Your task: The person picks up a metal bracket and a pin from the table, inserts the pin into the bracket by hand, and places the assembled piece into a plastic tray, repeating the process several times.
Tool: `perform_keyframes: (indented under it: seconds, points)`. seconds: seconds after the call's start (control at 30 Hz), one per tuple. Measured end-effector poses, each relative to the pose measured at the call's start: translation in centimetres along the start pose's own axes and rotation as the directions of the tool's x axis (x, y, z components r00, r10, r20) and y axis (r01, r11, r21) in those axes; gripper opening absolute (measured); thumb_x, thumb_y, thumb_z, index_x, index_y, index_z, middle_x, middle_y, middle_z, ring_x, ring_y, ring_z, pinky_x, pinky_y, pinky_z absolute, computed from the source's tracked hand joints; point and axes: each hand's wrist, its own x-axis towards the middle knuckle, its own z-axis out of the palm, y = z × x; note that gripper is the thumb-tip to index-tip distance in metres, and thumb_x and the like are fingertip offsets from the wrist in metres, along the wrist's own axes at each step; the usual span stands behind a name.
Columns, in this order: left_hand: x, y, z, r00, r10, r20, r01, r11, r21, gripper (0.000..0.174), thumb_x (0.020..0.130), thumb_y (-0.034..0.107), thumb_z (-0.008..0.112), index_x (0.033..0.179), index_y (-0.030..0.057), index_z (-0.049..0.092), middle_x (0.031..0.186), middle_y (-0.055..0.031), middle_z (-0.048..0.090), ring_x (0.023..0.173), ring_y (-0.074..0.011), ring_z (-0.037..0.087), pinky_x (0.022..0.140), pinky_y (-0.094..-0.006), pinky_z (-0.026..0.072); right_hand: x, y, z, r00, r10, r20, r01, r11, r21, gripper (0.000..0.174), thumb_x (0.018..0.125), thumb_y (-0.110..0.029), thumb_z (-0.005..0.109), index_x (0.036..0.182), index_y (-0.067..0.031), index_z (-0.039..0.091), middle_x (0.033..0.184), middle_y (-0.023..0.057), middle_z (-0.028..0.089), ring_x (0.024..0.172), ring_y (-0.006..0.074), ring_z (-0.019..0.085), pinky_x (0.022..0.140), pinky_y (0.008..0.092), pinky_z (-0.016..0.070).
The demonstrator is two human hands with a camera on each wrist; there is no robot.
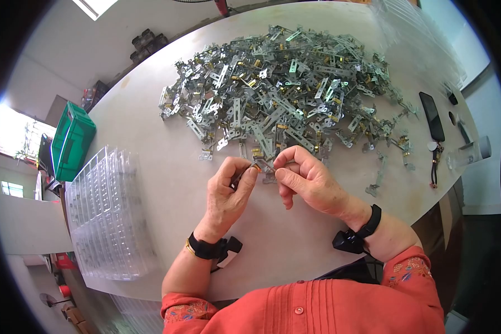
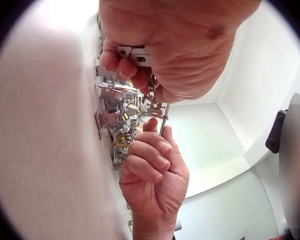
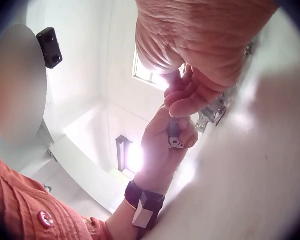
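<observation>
Over the near edge of the heap, the left hand (image 1: 228,192) grips a small metal bracket (image 2: 140,57) between thumb and curled fingers. A flat holed end of it sticks out of the fist in both wrist views. Facing it is the right hand (image 1: 312,183), its fingers bent. Its thumb and forefinger pinch the end of a thin metal strip (image 2: 165,120) that reaches toward the left hand's bracket. The fingers hide where the two pieces meet. Just beyond both hands lies a big heap of similar metal brackets (image 1: 284,89), some with brass-coloured parts.
Stacked clear plastic trays (image 1: 108,222) stand at the table's left, with a green crate (image 1: 75,142) behind. A phone (image 1: 432,117), a keyring (image 1: 434,164) and a clear cup (image 1: 470,153) lie at the right. Clear plastic sheets (image 1: 423,42) are at the back right.
</observation>
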Motion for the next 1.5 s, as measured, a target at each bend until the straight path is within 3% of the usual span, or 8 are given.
perform_keyframes:
  seconds: [0.47,0.63,0.77,0.87,0.93,0.97,1.17,1.5]
  points:
    - [0.2,0.5,0.7,0.989,0.145,0.018,-0.146,0.981,0.131,0.009,0.090,0.005,0.071,0.092,0.0018,0.063,0.073,-0.0020,0.059,0.061,-0.0076,0.048,0.055,-0.0243,0.0408,-0.2,-0.1,-0.3,0.998,-0.016,0.065,0.015,1.000,0.019,0.017,0.104,-0.017,0.055,0.114,-0.0030,0.054,0.078,0.0012,0.061,0.065,0.0092,0.059,0.059,0.0255,0.0525]
    - [0.1,1.0,0.6,0.982,0.165,0.090,-0.180,0.962,0.206,0.009,0.088,0.006,0.073,0.092,0.0019,0.065,0.075,-0.0041,0.060,0.062,-0.0110,0.052,0.057,-0.0256,0.0432,-0.5,-0.6,-0.4,1.000,0.005,0.012,-0.003,0.989,-0.150,0.010,0.102,-0.019,0.059,0.104,-0.0087,0.060,0.073,-0.0065,0.055,0.059,0.0011,0.048,0.050,0.0188,0.0390]
    - [0.0,1.7,0.6,0.976,0.166,0.141,-0.193,0.959,0.208,0.010,0.088,0.006,0.073,0.093,0.0019,0.066,0.075,-0.0041,0.060,0.063,-0.0097,0.052,0.057,-0.0254,0.0434,-0.2,0.0,-0.5,0.997,-0.073,-0.026,0.070,0.991,-0.111,0.010,0.102,-0.020,0.060,0.103,-0.0093,0.061,0.074,-0.0085,0.053,0.057,-0.0005,0.044,0.048,0.0188,0.0341]
    - [-0.1,1.3,0.4,0.985,0.071,0.157,-0.088,0.991,0.101,0.008,0.091,0.007,0.071,0.094,0.0010,0.066,0.076,-0.0011,0.060,0.065,-0.0074,0.053,0.058,-0.0240,0.0439,-0.1,0.4,-0.8,0.985,-0.157,-0.077,0.156,0.988,-0.015,0.011,0.102,-0.021,0.061,0.104,-0.0099,0.062,0.075,-0.0094,0.052,0.056,-0.0011,0.040,0.047,0.0186,0.0327]
    - [0.0,1.1,0.2,0.991,-0.091,0.100,0.110,0.974,-0.197,0.010,0.096,0.011,0.067,0.097,0.0014,0.064,0.075,0.0023,0.058,0.063,-0.0055,0.051,0.057,-0.0224,0.0420,0.1,0.5,-0.9,0.959,-0.236,-0.155,0.227,0.971,-0.074,0.012,0.103,-0.022,0.060,0.104,-0.0102,0.062,0.073,-0.0075,0.055,0.056,0.0000,0.044,0.047,0.0189,0.0350]
    - [0.1,1.0,0.1,0.991,-0.086,0.100,0.104,0.975,-0.195,0.010,0.096,0.011,0.067,0.097,0.0014,0.064,0.075,0.0023,0.058,0.063,-0.0055,0.051,0.057,-0.0224,0.0420,0.1,0.2,-0.8,0.958,-0.242,-0.155,0.232,0.970,-0.075,0.012,0.103,-0.022,0.060,0.104,-0.0102,0.062,0.073,-0.0075,0.055,0.056,0.0000,0.044,0.047,0.0189,0.0350]
    - [0.4,0.2,-0.4,0.966,-0.241,0.090,0.252,0.821,-0.511,0.015,0.102,0.017,0.057,0.099,0.0026,0.059,0.066,0.0001,0.051,0.055,-0.0089,0.044,0.053,-0.0238,0.0359,-0.3,-0.7,-0.3,0.996,0.006,-0.084,-0.012,0.997,-0.070,0.014,0.103,-0.024,0.059,0.103,-0.0097,0.060,0.072,-0.0014,0.060,0.057,0.0037,0.051,0.048,0.0204,0.0402]
    - [0.4,0.4,-0.3,0.974,-0.212,0.077,0.224,0.870,-0.438,0.014,0.103,0.017,0.056,0.098,0.0032,0.057,0.066,-0.0001,0.052,0.056,-0.0088,0.045,0.054,-0.0236,0.0362,-0.1,-0.3,-0.4,0.998,0.046,-0.034,-0.049,0.995,-0.084,0.015,0.103,-0.022,0.059,0.105,-0.0072,0.060,0.072,-0.0015,0.059,0.055,0.0043,0.050,0.048,0.0208,0.0404]
